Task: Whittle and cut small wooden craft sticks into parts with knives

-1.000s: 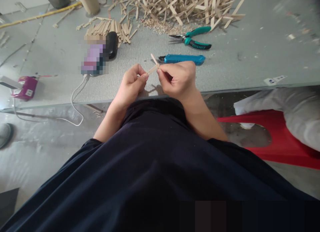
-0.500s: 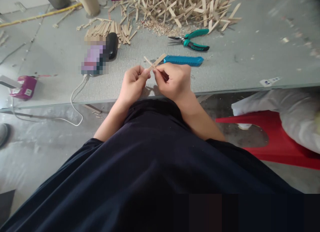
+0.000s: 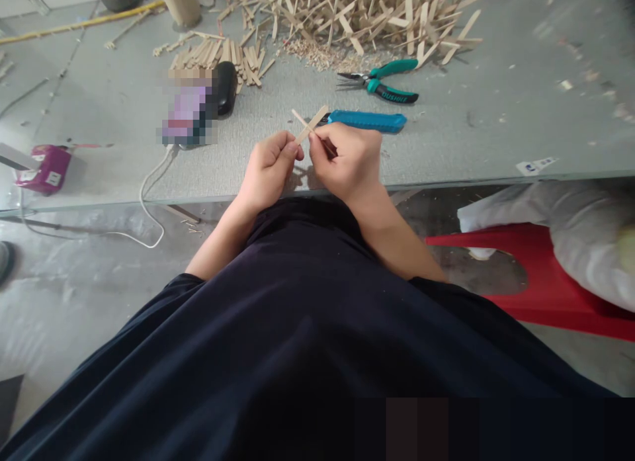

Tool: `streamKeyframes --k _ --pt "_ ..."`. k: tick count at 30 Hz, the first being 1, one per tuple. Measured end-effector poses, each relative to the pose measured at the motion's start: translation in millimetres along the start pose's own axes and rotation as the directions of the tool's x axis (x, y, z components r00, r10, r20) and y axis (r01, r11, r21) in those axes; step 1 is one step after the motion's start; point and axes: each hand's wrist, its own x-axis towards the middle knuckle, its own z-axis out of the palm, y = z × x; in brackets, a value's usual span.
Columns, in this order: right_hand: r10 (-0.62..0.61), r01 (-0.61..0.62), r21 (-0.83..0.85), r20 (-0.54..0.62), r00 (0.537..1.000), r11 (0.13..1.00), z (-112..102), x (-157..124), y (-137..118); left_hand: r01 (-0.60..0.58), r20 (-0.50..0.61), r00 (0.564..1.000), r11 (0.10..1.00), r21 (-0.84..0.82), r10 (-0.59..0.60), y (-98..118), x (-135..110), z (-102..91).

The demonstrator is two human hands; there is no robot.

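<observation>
My left hand (image 3: 271, 167) pinches the lower end of a flat wooden craft stick (image 3: 319, 118), which slants up to the right. In the fingertips of my right hand (image 3: 346, 158) is a thinner wooden stick (image 3: 300, 119), its far end pointing up to the left. The two sticks cross just above my fingers; whether they are joined I cannot tell. Right behind my right hand lies a blue-handled utility knife (image 3: 368, 121), its front end partly hidden by the craft stick. Beyond it rest green-and-black needle-nose pliers (image 3: 381, 81), jaws to the left.
A large heap of wooden sticks (image 3: 367, 14) with shavings lies at the back. Shorter sticks (image 3: 243, 61) pile up left of it, near a black case (image 3: 227, 88) and a cabled phone (image 3: 186, 114). A red stool (image 3: 540, 262) stands right of the table edge.
The thin stick has swung slightly and its far end shows more to the right. Both hands keep their pinch; the whole view has shifted a little.
</observation>
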Motion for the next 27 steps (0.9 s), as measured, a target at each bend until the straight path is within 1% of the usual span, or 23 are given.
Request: streamKeyframes --k 3,5,6,8,9,11,12,13,15,17,19,23,25,27 --pt "0.071 -0.071 -0.015 0.002 0.997 0.997 0.0 0.2 0.4 0.020 -0.009 1.000 1.000 0.000 -0.020 -0.9 -0.5 -0.1" --pt "0.073 -0.074 -0.091 -0.017 0.997 0.993 -2.0 1.3 -1.0 0.021 -0.020 1.000 1.000 -0.003 -0.021 -1.2 -1.2 -0.5" --pt "0.051 -0.054 -0.135 -0.030 0.998 0.989 -3.4 2.0 -2.0 0.011 -0.027 1.000 1.000 -0.004 -0.011 -0.8 -1.6 -0.8" --pt "-0.062 0.045 -0.177 -0.094 0.994 0.983 -6.4 2.8 -4.3 -0.032 -0.061 0.998 0.999 0.011 0.032 1.2 -2.4 -1.3" --pt "-0.140 0.115 -0.171 -0.141 0.980 0.978 -7.7 2.7 -5.3 -0.061 -0.083 0.995 0.998 0.029 0.063 2.7 -2.8 -1.5" --pt "-0.276 0.249 -0.137 -0.243 0.930 0.959 -9.4 1.4 -6.4 -0.117 -0.113 0.986 0.990 0.078 0.125 6.0 -3.3 -1.9" --pt "-0.317 0.296 -0.113 -0.285 0.905 0.948 -9.9 0.3 -6.4 -0.136 -0.111 0.983 0.985 0.101 0.147 7.1 -3.4 -2.0" --pt "-0.336 0.326 -0.087 -0.311 0.889 0.941 -10.0 -0.8 -6.2 -0.148 -0.097 0.982 0.982 0.119 0.160 7.8 -3.5 -2.1" --pt "-0.340 0.350 -0.034 -0.338 0.878 0.936 -9.9 -2.5 -5.4 -0.162 -0.057 0.984 0.977 0.138 0.171 7.0 -3.5 -2.6" --pt "-0.350 0.381 0.011 -0.376 0.858 0.924 -9.7 -2.9 -5.0 -0.165 -0.040 0.984 0.975 0.149 0.173 4.3 -3.9 -3.4" --pt "-0.354 0.397 0.040 -0.376 0.856 0.917 -9.7 -2.3 -5.0 -0.157 -0.044 0.985 0.974 0.162 0.166 1.6 -4.5 -4.5" --pt "-0.356 0.405 0.083 -0.344 0.869 0.910 -8.8 -0.7 -4.3 -0.153 -0.024 0.987 0.976 0.154 0.158 1.5 -5.3 -5.6" --pt "-0.375 0.434 0.098 -0.361 0.854 0.895 -7.7 0.1 -2.8 -0.176 -0.013 0.984 0.977 0.120 0.178 3.3 -5.0 -5.3" --pt "-0.387 0.450 0.114 -0.355 0.851 0.885 -6.7 1.0 -1.4 -0.188 -0.019 0.981 0.977 0.095 0.191 4.4 -4.7 -4.8"
